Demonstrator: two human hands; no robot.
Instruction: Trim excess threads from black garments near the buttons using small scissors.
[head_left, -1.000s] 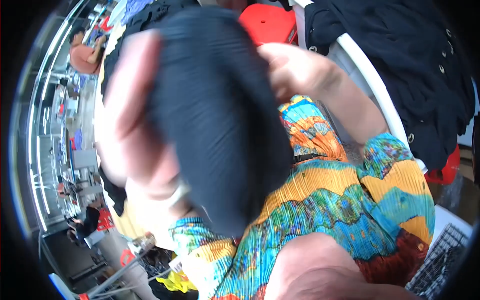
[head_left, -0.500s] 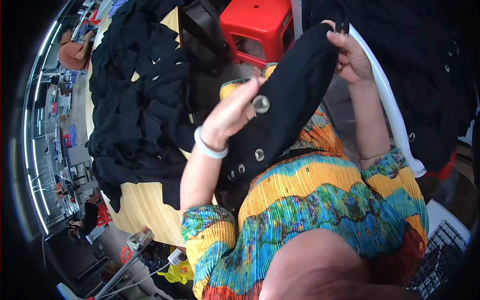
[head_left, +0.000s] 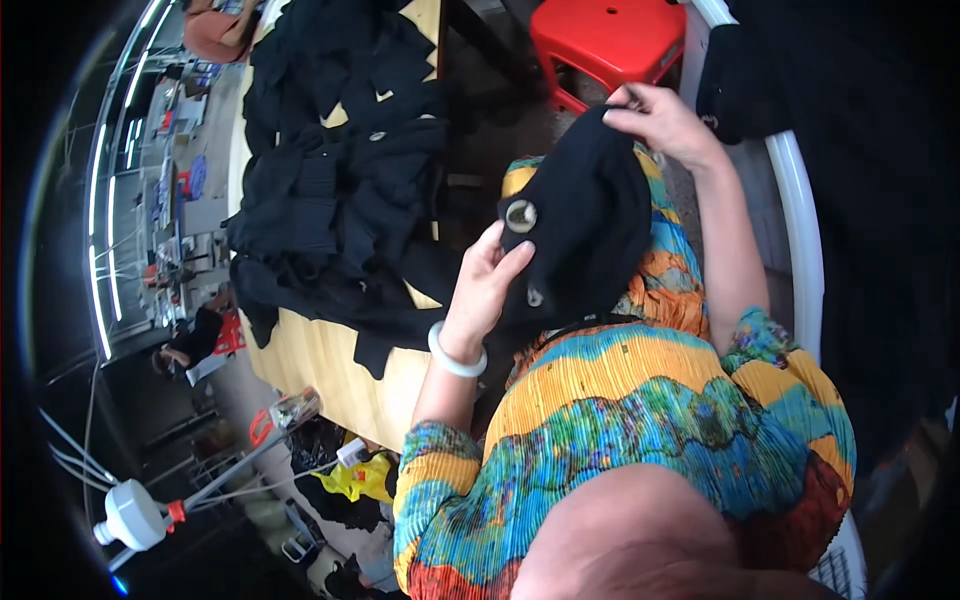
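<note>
A black cloth garment (head_left: 595,215) hangs between my two hands above my lap. My left hand (head_left: 482,285) grips its left edge between thumb and fingers, just below a large round shiny button (head_left: 521,216). Lower on the cloth, a second button (head_left: 534,297) is partly covered by a fold. My right hand (head_left: 662,125) pinches the garment's upper end, with the fingertips partly hidden; whether a small dark thing is also in them I cannot make out.
Black garments (head_left: 340,190) lie heaped on a pale wooden table (head_left: 330,365) at left. A red plastic stool (head_left: 610,40) stands ahead. More black cloth (head_left: 870,200) hangs over a white rail (head_left: 800,240) at right. A white lamp fitting (head_left: 135,515) is at lower left.
My right hand has come down and nearer my left, so the cloth sags between them. My left hand has turned, its thumb now showing below the button. The whole view has shifted.
</note>
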